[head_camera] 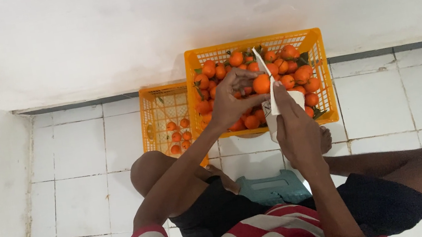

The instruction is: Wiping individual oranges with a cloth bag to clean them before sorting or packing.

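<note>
Left hand [231, 101] reaching forward, fingers curled in a grip; right hand [294, 128] raised beside it, fingers closed, forearms extended.

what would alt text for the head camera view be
Seen from above, a seated person's left hand holds an orange fruit against a white wrapper held by the right hand, over a full orange crate. A smaller crate alongside holds only a few fruits.

full crate [318, 62] right of the near-empty crate [156, 110] — both against the wall [195, 19]
</note>
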